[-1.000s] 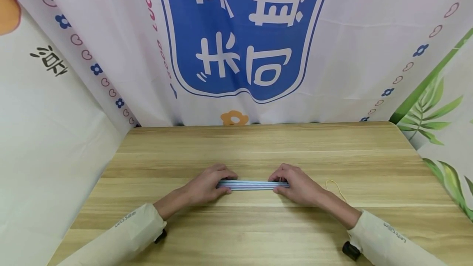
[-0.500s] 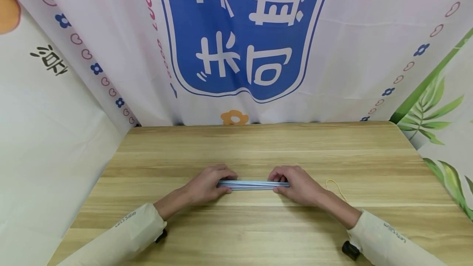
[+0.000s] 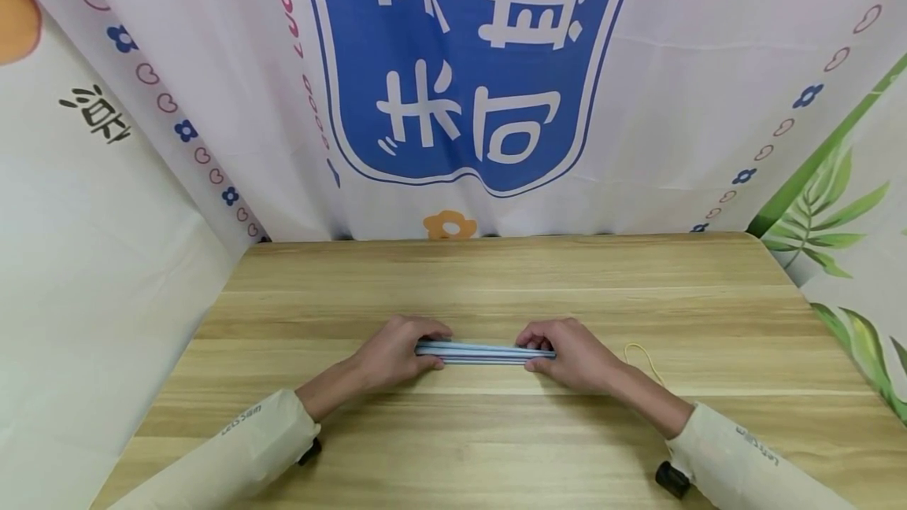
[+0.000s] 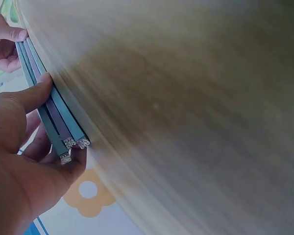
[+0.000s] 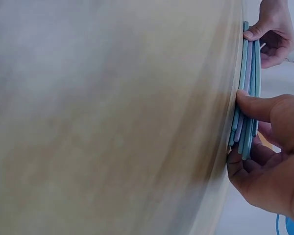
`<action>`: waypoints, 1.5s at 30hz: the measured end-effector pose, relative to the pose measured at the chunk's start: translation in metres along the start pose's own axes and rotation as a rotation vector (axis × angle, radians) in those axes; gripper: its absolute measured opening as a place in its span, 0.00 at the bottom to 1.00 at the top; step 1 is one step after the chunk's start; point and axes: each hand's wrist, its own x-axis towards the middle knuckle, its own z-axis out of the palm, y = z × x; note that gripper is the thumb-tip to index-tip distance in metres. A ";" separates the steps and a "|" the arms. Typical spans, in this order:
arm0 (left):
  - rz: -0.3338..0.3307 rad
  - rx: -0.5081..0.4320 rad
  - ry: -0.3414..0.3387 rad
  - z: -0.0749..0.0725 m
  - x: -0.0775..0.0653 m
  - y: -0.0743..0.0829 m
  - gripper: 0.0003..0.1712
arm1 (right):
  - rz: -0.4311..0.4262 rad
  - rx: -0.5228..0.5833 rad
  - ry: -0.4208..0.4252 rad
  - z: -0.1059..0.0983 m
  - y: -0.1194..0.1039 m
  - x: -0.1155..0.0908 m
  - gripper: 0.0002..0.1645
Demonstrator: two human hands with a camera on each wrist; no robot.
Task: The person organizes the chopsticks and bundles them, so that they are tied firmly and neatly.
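A bundle of several chopsticks (image 3: 482,353), pale blue-green and purple, lies crosswise between the two hands, low over the table. The left hand (image 3: 400,352) holds its left end, with the thumb (image 4: 41,90) along the near side and the fingers behind. In the left wrist view, the chopsticks (image 4: 63,115) show patterned silvery end caps. At the other end, the right hand (image 3: 567,354) grips with thumb and curled fingers. In the right wrist view, the plain tips of the chopsticks (image 5: 245,134) stand slightly uneven. Parts of both ends are hidden by the hands.
The wood-grain table (image 3: 468,447) stretches around the hands. A printed cloth (image 3: 652,140) hangs along its back edge. A thin yellow loop of cord (image 3: 641,351) shows beside the right wrist. Small black devices (image 3: 672,480) sit under both sleeves.
The left fingers have shifted slightly on their end of the bundle, and the chopsticks there lie a little differently. The right hand is almost still.
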 end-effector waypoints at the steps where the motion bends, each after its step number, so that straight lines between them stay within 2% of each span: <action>1: -0.001 0.007 0.001 0.000 0.000 0.000 0.23 | -0.002 -0.007 -0.002 0.000 0.000 0.000 0.11; 8: 0.010 0.041 0.007 0.001 0.000 -0.001 0.20 | -0.024 -0.059 0.006 0.002 0.000 -0.001 0.05; 15: 0.032 0.050 -0.001 0.001 -0.001 0.001 0.15 | -0.037 -0.121 0.016 0.003 -0.003 -0.005 0.04; 20: 0.030 0.064 -0.007 0.001 -0.001 0.002 0.18 | -0.023 -0.126 0.022 0.005 -0.007 -0.004 0.06; 28: 0.016 0.037 -0.006 0.001 0.001 0.006 0.21 | -0.012 -0.138 -0.008 0.004 -0.008 -0.004 0.04; 37: -0.012 0.033 -0.025 0.001 0.001 0.009 0.26 | -0.054 -0.193 -0.013 0.004 -0.010 -0.007 0.05; 42: -0.019 0.026 -0.046 0.002 0.002 0.011 0.29 | -0.036 -0.169 0.013 0.003 -0.009 -0.006 0.08; 45: -0.018 0.023 -0.056 0.004 0.003 0.011 0.29 | -0.023 -0.145 -0.004 0.002 -0.009 -0.005 0.09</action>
